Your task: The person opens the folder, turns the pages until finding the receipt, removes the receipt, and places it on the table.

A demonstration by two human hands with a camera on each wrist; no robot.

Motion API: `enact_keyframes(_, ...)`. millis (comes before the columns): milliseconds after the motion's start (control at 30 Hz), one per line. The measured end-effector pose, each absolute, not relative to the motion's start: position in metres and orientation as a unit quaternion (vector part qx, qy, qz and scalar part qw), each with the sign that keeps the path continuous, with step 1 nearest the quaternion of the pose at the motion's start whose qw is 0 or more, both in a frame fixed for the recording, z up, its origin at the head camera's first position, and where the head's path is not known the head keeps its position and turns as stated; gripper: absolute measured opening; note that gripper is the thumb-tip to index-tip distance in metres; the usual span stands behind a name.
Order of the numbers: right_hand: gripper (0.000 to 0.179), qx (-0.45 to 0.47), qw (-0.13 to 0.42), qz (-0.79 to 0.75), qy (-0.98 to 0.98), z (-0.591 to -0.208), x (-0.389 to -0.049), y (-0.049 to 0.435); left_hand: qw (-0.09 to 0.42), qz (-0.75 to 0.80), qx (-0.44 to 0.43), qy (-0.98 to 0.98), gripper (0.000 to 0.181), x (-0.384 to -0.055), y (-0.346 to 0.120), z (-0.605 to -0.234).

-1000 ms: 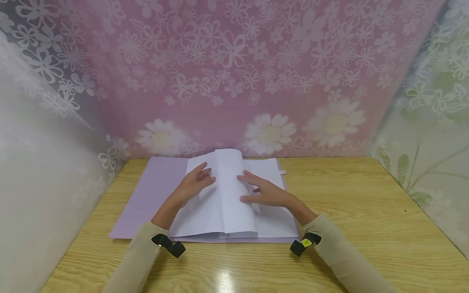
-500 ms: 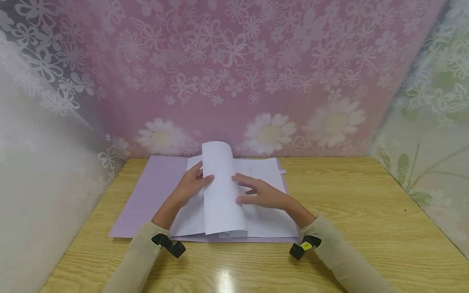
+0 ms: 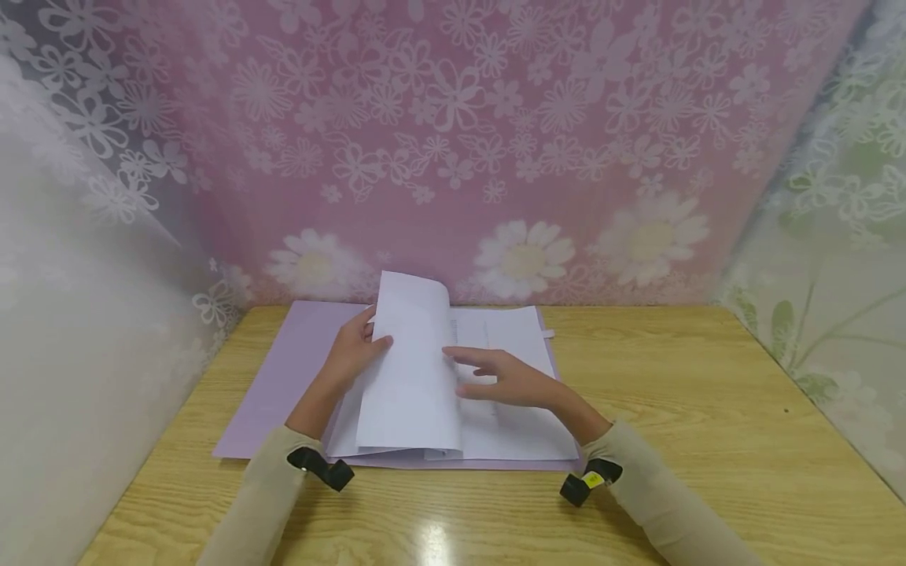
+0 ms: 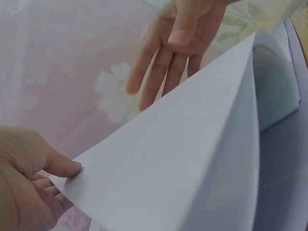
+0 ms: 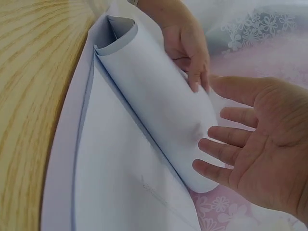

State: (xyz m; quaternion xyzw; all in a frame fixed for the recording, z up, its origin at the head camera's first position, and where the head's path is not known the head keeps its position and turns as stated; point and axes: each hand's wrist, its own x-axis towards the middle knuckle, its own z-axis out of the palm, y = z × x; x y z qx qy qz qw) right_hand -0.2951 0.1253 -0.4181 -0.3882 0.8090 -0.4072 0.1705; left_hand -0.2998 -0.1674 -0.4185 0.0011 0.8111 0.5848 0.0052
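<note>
A white paper sheet [image 3: 410,369] arches up from the middle of an open lilac folder [image 3: 276,393]. My left hand [image 3: 350,351] pinches the sheet's left edge, thumb on top and fingers beneath, as the left wrist view shows on the sheet [image 4: 144,159]. On the other side, my right hand [image 3: 506,377] is held beside the sheet's curved back with its fingers extended. In the right wrist view that hand [image 5: 264,139] grips nothing; whether its fingertips touch the paper I cannot tell. Flat under it lies another white page [image 3: 524,432] with faint print.
The folder lies on a wood-grain table [image 3: 672,393], near a pink flowered curtain [image 3: 453,157] at the back. A small tab [image 3: 548,334] sticks out at the folder's right edge. Pale flowered cloth [image 3: 849,275] hangs at the right.
The lifted sheet has swung left across the folder. My left hand has taken its edge and drawn it leftward, while the right hand has shifted slightly left, staying near the sheet.
</note>
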Motion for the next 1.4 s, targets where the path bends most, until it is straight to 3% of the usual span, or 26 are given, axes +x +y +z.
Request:
enact_keyframes(333,0.069,-0.385,0.122,-0.42,0.812,-0.405,-0.307,0.143,0.008,0.47,-0.077,0.879,0.069,-0.306,-0.188,-0.429)
enact_keyframes(633,0.07,-0.33,0.092,-0.426,0.838,-0.388,-0.329,0.168,0.013,0.417,-0.092,0.904,0.063,-0.308,-0.196,-0.438)
enact_keyframes(1100,0.061,-0.295,0.058,-0.398,0.867,-0.384,-0.357,0.199,0.001,0.363,-0.038,0.931,0.058,-0.309,-0.204,-0.451)
enact_keyframes(1200,0.059,-0.293,0.041,-0.385,0.874,-0.391,-0.363,0.205,-0.009,0.337,-0.026,0.941,0.049,-0.311,-0.203,-0.454)
enact_keyframes(1400,0.054,-0.296,-0.002,-0.357,0.886,-0.406,-0.372,0.214,-0.012,0.301,0.04,0.953,0.063,-0.313,-0.202,-0.455)
